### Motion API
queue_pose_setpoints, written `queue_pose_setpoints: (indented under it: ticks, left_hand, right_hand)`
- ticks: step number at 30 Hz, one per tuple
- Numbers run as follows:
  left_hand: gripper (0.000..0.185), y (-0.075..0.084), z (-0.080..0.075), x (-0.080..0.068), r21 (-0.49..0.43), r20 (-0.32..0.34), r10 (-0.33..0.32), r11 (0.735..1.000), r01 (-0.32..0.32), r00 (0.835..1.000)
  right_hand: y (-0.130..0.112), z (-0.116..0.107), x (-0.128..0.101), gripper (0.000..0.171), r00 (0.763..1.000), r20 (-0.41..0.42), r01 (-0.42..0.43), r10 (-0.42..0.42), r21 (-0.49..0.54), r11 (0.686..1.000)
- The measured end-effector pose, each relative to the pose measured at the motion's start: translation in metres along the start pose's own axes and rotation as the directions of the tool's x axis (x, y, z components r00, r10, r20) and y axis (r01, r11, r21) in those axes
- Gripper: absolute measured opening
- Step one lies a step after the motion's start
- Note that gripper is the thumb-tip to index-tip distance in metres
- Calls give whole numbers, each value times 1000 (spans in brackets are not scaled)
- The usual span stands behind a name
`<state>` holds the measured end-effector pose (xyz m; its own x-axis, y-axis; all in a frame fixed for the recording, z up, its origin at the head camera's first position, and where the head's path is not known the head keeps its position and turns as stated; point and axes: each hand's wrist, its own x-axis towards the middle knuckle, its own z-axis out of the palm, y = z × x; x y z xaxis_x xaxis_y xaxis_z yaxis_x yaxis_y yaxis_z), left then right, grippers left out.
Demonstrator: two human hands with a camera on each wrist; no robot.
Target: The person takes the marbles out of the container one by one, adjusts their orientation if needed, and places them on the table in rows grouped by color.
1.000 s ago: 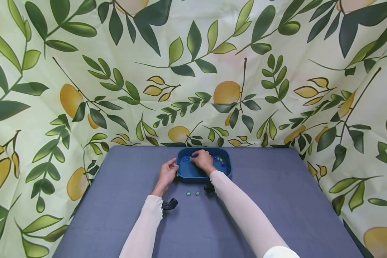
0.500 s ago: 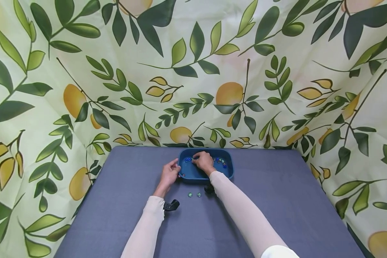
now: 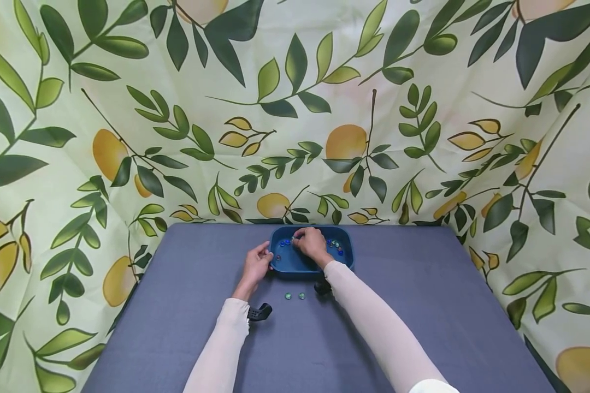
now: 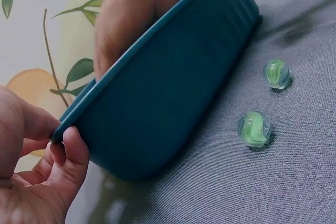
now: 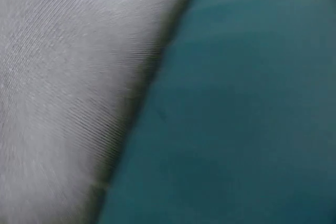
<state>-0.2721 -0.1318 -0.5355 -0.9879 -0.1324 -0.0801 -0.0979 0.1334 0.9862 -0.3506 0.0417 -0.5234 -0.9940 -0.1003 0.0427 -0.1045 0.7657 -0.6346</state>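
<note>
A dark blue rectangular tray stands at the table's far edge, with several glass marbles inside, blue, green and reddish. My left hand holds its left front corner, thumb and fingers pinching the rim in the left wrist view. My right hand reaches down into the tray, fingertips together at a small pale marble near the back wall. The tray's side hides those fingertips in the left wrist view. The right wrist view shows only the tray's outer wall and cloth, no hand.
Two clear marbles with green swirls, one left and one right in the left wrist view, lie on the grey tablecloth before the tray. A leaf-and-fruit patterned curtain rises behind the table. Black wrist-camera mounts hang below the sleeves.
A reddish marble inside the tray has rolled from the left front corner a little farther back. Both hands keep nearly the same places. The whole view shifts slightly with the head.
</note>
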Motion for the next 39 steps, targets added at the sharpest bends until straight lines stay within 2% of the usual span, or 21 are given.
queue_pose_setpoints:
  ticks: [8,16,19,30,39]
  left_hand:
    - [46,4,1,-2,40,7,22,999,-22,1000]
    - [47,2,1,-1,49,16,14,999,-15,1000]
    - [47,2,0,-1,47,19,14,999,-15,1000]
    - [47,4,0,-2,40,11,-16,999,16,1000]
    - [48,-3,0,4,30,9,-24,999,23,1000]
  right_hand:
    - [-4,-34,-19,18,998,-58,47,-37,184,982]
    - [-4,-55,-53,18,982,-125,172,-145,239,956]
    - [-2,-59,-70,17,978,-130,192,-163,260,946]
    - [20,-60,-122,13,978,-110,201,-178,255,946]
    - [43,-40,-148,8,986,-32,169,-166,225,960]
